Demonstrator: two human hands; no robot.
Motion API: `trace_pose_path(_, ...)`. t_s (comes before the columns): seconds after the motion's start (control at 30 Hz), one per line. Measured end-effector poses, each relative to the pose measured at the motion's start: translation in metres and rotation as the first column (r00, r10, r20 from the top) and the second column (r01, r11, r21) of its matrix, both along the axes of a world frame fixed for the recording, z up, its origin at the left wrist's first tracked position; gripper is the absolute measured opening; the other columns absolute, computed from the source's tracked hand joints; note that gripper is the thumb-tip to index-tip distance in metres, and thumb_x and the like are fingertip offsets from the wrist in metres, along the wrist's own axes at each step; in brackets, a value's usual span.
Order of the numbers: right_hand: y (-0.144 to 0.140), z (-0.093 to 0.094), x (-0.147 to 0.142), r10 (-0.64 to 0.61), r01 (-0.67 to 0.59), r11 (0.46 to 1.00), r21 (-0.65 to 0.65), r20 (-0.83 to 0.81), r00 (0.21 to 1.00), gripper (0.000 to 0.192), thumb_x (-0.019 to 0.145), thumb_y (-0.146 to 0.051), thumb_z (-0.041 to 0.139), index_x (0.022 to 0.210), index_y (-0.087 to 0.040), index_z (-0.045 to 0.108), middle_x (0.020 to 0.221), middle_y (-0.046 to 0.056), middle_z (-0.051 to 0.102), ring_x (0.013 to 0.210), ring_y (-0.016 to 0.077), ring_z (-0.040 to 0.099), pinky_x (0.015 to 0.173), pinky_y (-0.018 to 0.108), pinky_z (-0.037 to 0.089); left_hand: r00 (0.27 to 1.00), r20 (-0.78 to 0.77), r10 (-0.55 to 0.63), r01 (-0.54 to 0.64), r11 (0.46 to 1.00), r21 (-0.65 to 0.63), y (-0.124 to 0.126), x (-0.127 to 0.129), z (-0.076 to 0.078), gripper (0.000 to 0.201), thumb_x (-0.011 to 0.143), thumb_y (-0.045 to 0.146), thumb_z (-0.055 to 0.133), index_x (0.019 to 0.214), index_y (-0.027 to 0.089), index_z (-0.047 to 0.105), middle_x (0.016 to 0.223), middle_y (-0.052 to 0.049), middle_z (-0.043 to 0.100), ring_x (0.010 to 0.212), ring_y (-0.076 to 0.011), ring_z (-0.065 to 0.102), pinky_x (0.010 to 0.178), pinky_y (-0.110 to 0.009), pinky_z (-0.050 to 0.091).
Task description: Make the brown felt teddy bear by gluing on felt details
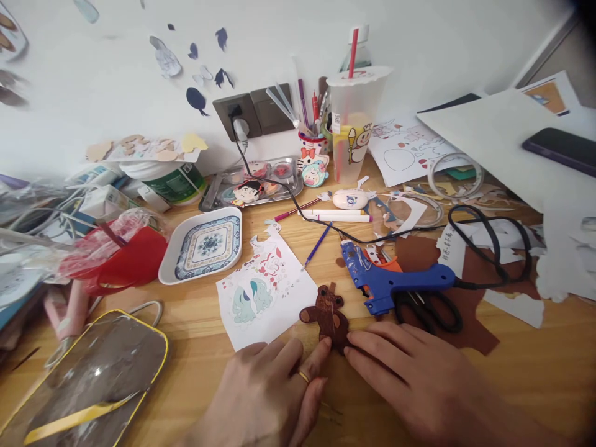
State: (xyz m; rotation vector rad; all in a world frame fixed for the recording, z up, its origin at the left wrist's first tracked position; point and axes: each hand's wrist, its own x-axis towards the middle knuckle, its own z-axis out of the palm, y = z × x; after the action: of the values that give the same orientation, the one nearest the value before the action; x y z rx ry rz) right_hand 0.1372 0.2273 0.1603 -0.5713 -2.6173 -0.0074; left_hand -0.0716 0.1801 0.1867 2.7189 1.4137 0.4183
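1. Head view: the left hand (267, 388) lies palm down on the wooden desk (535, 372), fingers spread loosely, a ring on one finger. Its fingertips touch the lower edge of a small brown bear cut-out (329, 315). It grips nothing.
2. The right hand (414, 372) also lies flat with its fingers extended and apart. Its fingertips meet the bear's lower right edge, so both hands press the bear from below without closing on it.
3. The bear lies flat near the desk's front middle, just right of a printed sticker sheet (265, 292) whose corner reaches almost to the left hand.
4. Just beyond the right hand, a blue glue gun (395, 279) lies on its side. Black scissors (428, 309) rest against it on a brown scrap sheet (470, 323). Its black cord (493, 242) loops to the right and runs back to a wall socket (237, 115).
5. To the left, a patterned tray (205, 245) sits near a red plastic bag (121, 257). A clear pouch with yellow trim (88, 379) fills the front left corner.
6. Bare wood shows between the pouch and the left hand, and to the right of the right hand up to the frame edge. The far side is crowded with pens, a plastic cup (356, 124), tape rolls and paper offcuts.
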Motion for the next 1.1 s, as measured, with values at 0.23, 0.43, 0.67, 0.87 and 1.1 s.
trace_pose_path(0.23, -0.001, 0.002, 0.005, 0.024, -0.025, 1.000, -0.010, -0.065, 0.998, 0.030, 0.086, -0.010, 0.034, 0.102, -0.012, 0.059, 0.093, 0.008, 0.065, 0.085, 0.0169, 0.058, 0.070, 0.030, 0.049, 0.947, 0.297, 0.124, -0.105, 0.991, -0.077, -0.001, -0.012, 0.004, 0.032, 0.085, 0.021, 0.035, 0.109, 0.013, 0.055, 0.060, -0.001, 0.056, 0.047, -0.0096, 0.050, 0.043, -0.020, 0.038)
trace_pose_path(0.43, 0.001, 0.008, 0.013, -0.082, 0.086, 0.994, 0.062, -0.059, 0.995, 0.025, 0.080, -0.006, 0.048, 0.103, -0.011, 0.057, 0.095, 0.007, 0.061, 0.090, 0.0195, 0.052, 0.082, 0.036, 0.043, 0.376, 0.571, 0.730, -0.418, 0.684, -0.598, 0.003, -0.016, 0.011, 0.042, 0.087, 0.041, 0.031, 0.075, 0.015, 0.062, 0.049, 0.003, 0.043, 0.044, -0.0087, 0.040, 0.039, -0.020, 0.029)
trace_pose_path(0.67, 0.006, 0.028, -0.015, -0.214, 0.201, 0.974, 0.100, 0.148, 0.966, 0.015, 0.078, -0.008, 0.049, 0.086, -0.014, 0.061, 0.082, 0.007, 0.058, 0.080, 0.0218, 0.049, 0.068, 0.036, 0.039, 0.155, 0.643, 0.750, -0.256, 0.659, -0.707, 0.009, -0.016, 0.013, 0.040, 0.084, 0.046, 0.034, 0.081, 0.015, 0.059, 0.054, 0.004, 0.040, 0.050, -0.0102, 0.034, 0.047, -0.023, 0.026)
trace_pose_path(0.87, 0.008, 0.028, -0.034, -0.190, 0.159, 0.979, 0.126, 0.290, 0.938, 0.011, 0.076, -0.009, 0.052, 0.080, -0.015, 0.061, 0.077, 0.006, 0.058, 0.072, 0.0209, 0.047, 0.060, 0.033, 0.034, 0.110, 0.638, 0.762, -0.212, 0.645, -0.734, 0.009, -0.021, 0.009, 0.038, 0.083, 0.045, 0.038, 0.079, 0.014, 0.059, 0.053, 0.005, 0.039, 0.049, -0.0092, 0.031, 0.047, -0.022, 0.024)
trace_pose_path(1.1, 0.010, 0.027, -0.034, -0.151, 0.135, 0.988, 0.076, 0.271, 0.951, 0.015, 0.073, -0.003, 0.051, 0.075, -0.014, 0.060, 0.071, 0.006, 0.058, 0.067, 0.0197, 0.048, 0.060, 0.031, 0.038, 0.146, 0.667, 0.731, -0.210, 0.682, -0.701, 0.010, -0.025, 0.003, 0.041, 0.082, 0.049, 0.037, 0.074, 0.016, 0.060, 0.053, 0.004, 0.042, 0.051, -0.0091, 0.034, 0.047, -0.021, 0.025)
